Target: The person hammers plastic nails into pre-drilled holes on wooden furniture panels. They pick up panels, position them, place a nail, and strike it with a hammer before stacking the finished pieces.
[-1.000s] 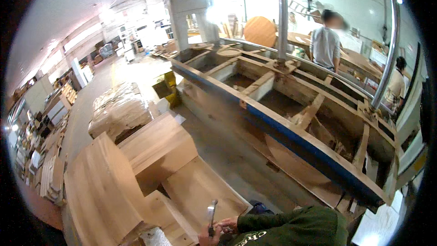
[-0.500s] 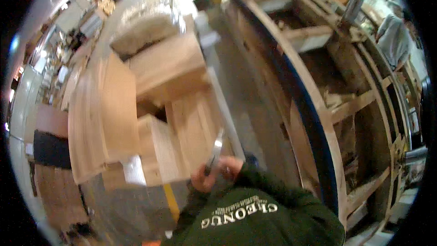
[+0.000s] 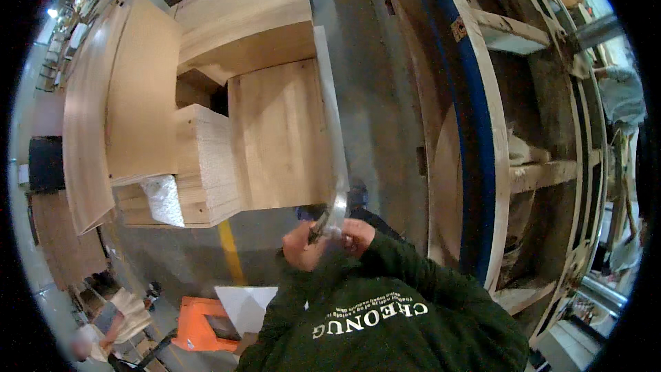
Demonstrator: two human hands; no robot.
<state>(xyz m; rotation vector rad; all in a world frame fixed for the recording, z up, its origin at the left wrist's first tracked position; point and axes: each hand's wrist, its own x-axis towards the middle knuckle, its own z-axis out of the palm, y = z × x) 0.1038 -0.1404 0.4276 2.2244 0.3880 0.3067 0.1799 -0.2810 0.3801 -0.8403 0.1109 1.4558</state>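
Observation:
My left hand (image 3: 301, 248) and my right hand (image 3: 359, 235) are close together in front of my chest, fingers closed. Between them runs a shiny, translucent curved strip (image 3: 338, 208) that looks like clear tape. Its upper end sticks up past my fingers, beside the edge of a wooden panel. A small dark part shows by the left fingers, too small to name. Just ahead lies a light wooden furniture piece (image 3: 279, 134) made of several boxy panels. White foam wrap (image 3: 164, 200) sits at its near left corner.
On the right runs a long wooden frame (image 3: 530, 176) with a blue band (image 3: 475, 165). An orange stand-like object (image 3: 196, 327) and a white sheet (image 3: 246, 306) lie at lower left. A yellow line (image 3: 231, 255) marks the floor. Another person (image 3: 89, 341) is at far lower left.
The view has tilted down and turned, so the furniture sits higher and further left, and the orange object shows fully. My hands remain together on the strip.

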